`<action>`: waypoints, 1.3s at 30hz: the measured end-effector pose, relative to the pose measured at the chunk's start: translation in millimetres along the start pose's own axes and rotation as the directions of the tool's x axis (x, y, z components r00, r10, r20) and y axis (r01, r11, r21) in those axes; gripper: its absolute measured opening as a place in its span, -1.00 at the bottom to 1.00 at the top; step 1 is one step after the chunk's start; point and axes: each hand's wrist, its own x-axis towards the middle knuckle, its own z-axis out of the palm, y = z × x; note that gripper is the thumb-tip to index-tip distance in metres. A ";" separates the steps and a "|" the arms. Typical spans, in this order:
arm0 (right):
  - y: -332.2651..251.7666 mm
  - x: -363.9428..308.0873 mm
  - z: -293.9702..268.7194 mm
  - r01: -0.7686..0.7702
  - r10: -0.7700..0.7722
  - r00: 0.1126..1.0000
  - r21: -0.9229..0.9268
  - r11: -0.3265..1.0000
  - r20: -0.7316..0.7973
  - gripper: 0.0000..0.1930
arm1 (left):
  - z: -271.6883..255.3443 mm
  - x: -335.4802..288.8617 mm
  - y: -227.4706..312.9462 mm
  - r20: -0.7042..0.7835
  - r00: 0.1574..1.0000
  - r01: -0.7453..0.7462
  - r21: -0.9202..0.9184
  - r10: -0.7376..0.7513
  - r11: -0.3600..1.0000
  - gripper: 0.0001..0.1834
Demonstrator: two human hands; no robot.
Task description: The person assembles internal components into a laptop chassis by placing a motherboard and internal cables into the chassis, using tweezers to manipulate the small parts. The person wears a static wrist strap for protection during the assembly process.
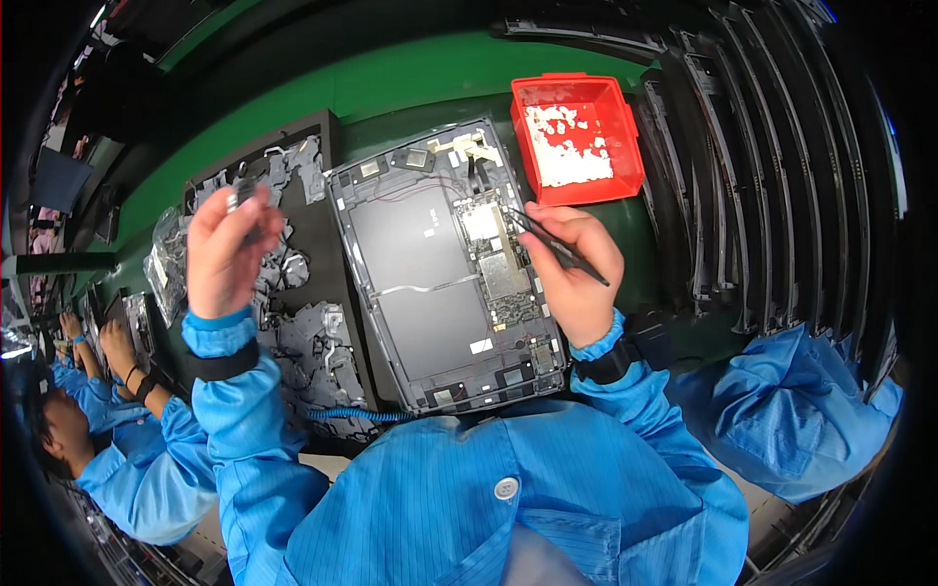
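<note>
An opened tablet-like device (415, 293) lies in front of me, its inside facing up. It has a large dark battery panel and a circuit board (503, 264) along its right side. My right hand (578, 269) grips black tweezers (562, 252), their tips over the upper part of the board. Raised over the tray at the left, my left hand (230, 249) pinches a small dark grey part (247, 190). Blur and the fingers hide the part's exact shape.
Thin grey parts (313, 342) fill a dark foam tray (337, 230) left of the device. A red bin (630, 146) with white scraps stands at the upper right. Several dark panels (728, 176) stand in a row at right. A co-worker in blue (147, 469) sits at left.
</note>
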 end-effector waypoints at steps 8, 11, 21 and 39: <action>2.2 4.9 4.7 0.072 -0.071 0.997 -0.069 0.995 0.018 -0.77 | 121.6 31.2 -16.2 0.182 0.980 0.090 -0.084 -0.074 0.992 -0.55; 0.6 4.8 5.5 0.076 -0.075 0.997 -0.087 0.993 0.011 -0.78 | 136.2 36.5 -31.4 0.190 0.978 0.101 -0.085 -0.084 0.991 -0.62; 1.1 -3.0 2.9 -0.364 0.453 0.890 0.509 0.780 -0.058 -0.79 | 148.7 39.5 -59.7 0.177 0.984 0.044 -0.022 -0.039 0.999 -0.70; -6.7 7.6 6.7 -0.452 0.529 0.842 0.397 0.799 -0.108 -0.83 | 150.9 43.0 -66.2 0.157 0.982 -0.132 0.197 0.101 0.972 -0.75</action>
